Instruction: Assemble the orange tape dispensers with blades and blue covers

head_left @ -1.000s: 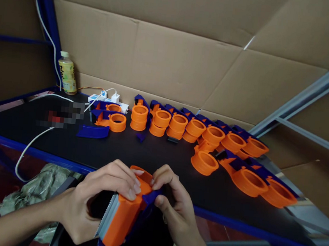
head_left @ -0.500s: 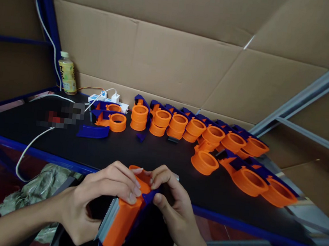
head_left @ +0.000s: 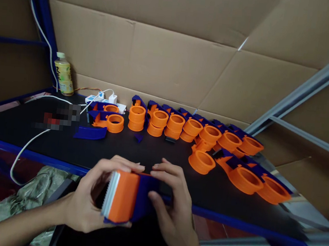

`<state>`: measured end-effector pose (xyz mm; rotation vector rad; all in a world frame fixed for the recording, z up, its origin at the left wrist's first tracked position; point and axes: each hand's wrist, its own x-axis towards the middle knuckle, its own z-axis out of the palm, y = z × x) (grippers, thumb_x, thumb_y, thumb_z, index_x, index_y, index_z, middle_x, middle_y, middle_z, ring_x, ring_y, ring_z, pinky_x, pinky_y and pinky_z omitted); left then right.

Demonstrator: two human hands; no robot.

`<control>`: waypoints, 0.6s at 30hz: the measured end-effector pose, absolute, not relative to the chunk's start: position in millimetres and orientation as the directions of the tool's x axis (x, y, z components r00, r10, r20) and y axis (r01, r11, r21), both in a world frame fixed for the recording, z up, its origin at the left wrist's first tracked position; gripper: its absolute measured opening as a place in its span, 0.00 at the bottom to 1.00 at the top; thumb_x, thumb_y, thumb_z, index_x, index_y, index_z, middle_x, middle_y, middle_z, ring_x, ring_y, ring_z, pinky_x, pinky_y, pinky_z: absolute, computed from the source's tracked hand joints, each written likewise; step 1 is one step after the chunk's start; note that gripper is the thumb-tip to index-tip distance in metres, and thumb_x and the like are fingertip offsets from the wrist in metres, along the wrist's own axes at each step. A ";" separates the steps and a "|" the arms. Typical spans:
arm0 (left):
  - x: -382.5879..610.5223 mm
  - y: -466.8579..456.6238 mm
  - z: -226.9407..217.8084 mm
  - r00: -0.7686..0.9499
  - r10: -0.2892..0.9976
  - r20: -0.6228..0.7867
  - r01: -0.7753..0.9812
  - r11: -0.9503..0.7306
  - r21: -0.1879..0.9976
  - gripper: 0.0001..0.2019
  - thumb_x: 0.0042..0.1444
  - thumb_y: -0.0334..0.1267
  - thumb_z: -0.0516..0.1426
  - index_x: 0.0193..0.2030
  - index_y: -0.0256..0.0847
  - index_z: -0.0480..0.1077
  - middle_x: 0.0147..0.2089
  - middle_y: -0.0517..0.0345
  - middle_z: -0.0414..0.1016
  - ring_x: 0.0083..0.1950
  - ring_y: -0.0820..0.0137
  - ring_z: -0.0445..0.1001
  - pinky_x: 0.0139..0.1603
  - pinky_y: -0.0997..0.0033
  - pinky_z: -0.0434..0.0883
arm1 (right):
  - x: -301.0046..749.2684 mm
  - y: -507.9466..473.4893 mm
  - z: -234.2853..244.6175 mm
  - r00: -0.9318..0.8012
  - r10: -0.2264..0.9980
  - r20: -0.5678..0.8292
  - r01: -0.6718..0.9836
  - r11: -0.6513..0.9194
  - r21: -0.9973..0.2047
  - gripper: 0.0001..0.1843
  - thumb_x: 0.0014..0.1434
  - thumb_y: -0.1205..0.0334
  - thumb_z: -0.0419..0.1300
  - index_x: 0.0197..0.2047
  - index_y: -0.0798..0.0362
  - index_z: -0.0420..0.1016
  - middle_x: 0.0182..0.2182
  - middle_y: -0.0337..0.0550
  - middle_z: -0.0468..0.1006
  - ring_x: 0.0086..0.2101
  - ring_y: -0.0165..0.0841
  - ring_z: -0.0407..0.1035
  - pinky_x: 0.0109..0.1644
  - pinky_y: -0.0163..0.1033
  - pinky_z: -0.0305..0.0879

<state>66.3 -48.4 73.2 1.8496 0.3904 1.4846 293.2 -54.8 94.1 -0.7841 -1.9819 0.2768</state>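
Above the table's front edge, a tape dispenser (head_left: 124,197) is held up, with an orange body, a dark blue side and a serrated grey blade strip facing left. My left hand (head_left: 89,193) is closed around its blade end, fingers over the top and thumb below. My right hand (head_left: 173,202) grips the blue side at the right, fingertips along the top edge and thumb against the face. The far end of the dispenser is hidden behind its front.
Several orange and blue tape dispensers (head_left: 191,129) stand in rows along the back and right of the black table (head_left: 150,149). A loose blue plate (head_left: 89,132) lies at left, near a power strip (head_left: 119,107), white cables and a bottle (head_left: 64,74). Cardboard walls enclose the back.
The dispenser has been turned so its orange end and blue side face me more squarely. My right hand has shifted from pinching its upper part to the blue side.
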 end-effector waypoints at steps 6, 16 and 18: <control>75.7 -48.9 77.6 0.038 0.961 0.275 -0.410 -0.236 0.881 0.23 0.56 0.36 0.67 0.57 0.46 0.67 0.57 0.50 0.76 0.57 0.58 0.76 0.59 0.60 0.72 | 283.5 -73.5 87.7 -0.551 0.425 0.718 0.624 0.781 0.016 0.39 0.58 0.55 0.69 0.67 0.53 0.60 0.58 0.56 0.68 0.61 0.47 0.62 0.69 0.60 0.55; 80.5 -23.3 71.0 0.227 0.929 0.291 -0.439 -0.169 0.882 0.28 0.58 0.32 0.65 0.64 0.49 0.64 0.67 0.48 0.68 0.67 0.53 0.66 0.66 0.47 0.67 | 373.3 -50.4 102.6 0.014 0.419 0.908 0.945 0.292 -0.150 0.34 0.59 0.56 0.66 0.66 0.53 0.65 0.61 0.58 0.71 0.59 0.52 0.68 0.64 0.59 0.62; 76.9 -16.6 67.1 0.255 0.925 0.280 -0.369 -0.175 0.913 0.24 0.60 0.34 0.63 0.62 0.48 0.66 0.64 0.48 0.70 0.65 0.54 0.68 0.66 0.46 0.68 | 408.3 -41.8 103.4 0.126 0.397 0.909 0.979 0.100 -0.179 0.33 0.61 0.49 0.63 0.64 0.57 0.68 0.59 0.61 0.72 0.59 0.55 0.67 0.64 0.59 0.62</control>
